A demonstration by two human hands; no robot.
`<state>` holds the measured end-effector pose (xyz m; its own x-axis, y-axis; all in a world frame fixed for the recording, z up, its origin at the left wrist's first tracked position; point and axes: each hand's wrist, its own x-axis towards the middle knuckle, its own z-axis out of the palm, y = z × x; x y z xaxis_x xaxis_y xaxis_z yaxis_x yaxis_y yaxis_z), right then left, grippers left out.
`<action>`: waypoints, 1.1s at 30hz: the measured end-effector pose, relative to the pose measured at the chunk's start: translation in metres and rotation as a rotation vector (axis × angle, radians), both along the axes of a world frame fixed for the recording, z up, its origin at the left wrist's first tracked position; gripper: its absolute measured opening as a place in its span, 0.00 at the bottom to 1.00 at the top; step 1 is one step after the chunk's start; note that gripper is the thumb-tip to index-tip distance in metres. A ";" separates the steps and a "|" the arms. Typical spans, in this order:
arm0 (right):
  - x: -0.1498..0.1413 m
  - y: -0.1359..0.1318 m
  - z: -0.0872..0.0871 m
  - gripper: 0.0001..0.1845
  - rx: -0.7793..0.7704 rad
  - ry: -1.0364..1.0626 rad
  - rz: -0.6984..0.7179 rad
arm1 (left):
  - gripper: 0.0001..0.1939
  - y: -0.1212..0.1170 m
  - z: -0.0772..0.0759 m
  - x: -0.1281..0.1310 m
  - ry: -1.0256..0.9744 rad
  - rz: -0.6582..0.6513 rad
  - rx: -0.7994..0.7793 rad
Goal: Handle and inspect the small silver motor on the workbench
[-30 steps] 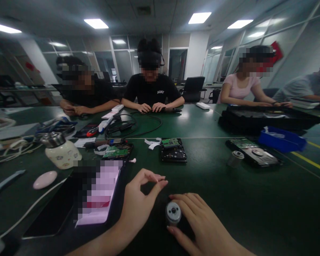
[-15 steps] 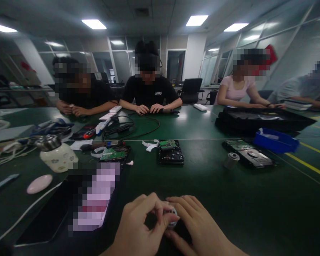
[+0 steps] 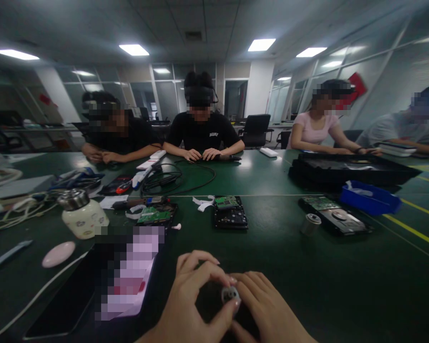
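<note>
The left hand (image 3: 200, 300) pinches at the metal cylinder's top (image 3: 230, 296), a pink oval case (image 3: 58, 254) and phone (image 3: 62, 297) leftward.

Rectangular ceiling panels (image 3: 134, 50) glow white over an otherwise dim room, leaving a pale glare on the green counter (image 3: 271, 247). The near foreground sinks into shadow; the edges stretch and soften, and faces are pixelated.

Head-worn view; faces forward, angled down at close hands (image 3: 232, 305).
</note>
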<state>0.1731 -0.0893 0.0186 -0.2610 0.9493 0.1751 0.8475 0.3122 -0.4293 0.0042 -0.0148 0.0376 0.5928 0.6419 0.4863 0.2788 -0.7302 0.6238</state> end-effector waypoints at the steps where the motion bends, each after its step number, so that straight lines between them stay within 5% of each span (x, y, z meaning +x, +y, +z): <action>1: 0.000 0.000 0.000 0.19 0.002 0.000 -0.004 | 0.09 0.001 0.002 0.001 0.020 0.018 -0.020; 6: 0.001 0.001 -0.004 0.18 0.027 -0.013 -0.013 | 0.07 0.002 0.012 0.004 0.064 -0.039 -0.091; 11: 0.004 0.003 -0.010 0.20 0.070 -0.053 -0.014 | 0.18 0.004 0.012 0.001 0.042 -0.166 -0.017; 17: 0.006 0.006 -0.014 0.17 0.092 -0.048 -0.003 | 0.06 0.007 0.009 0.003 0.090 -0.025 -0.030; 28: 0.004 0.003 -0.007 0.19 0.052 -0.036 -0.022 | 0.14 0.014 0.023 -0.006 0.140 -0.143 0.012; 33: 0.002 0.002 -0.005 0.17 0.016 -0.014 -0.035 | 0.28 0.017 0.018 -0.005 0.138 -0.176 -0.033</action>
<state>0.1750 -0.0870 0.0137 -0.2303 0.9550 0.1868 0.8640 0.2890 -0.4122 -0.0012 0.0027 0.0551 0.7567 0.5366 0.3735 0.2327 -0.7549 0.6131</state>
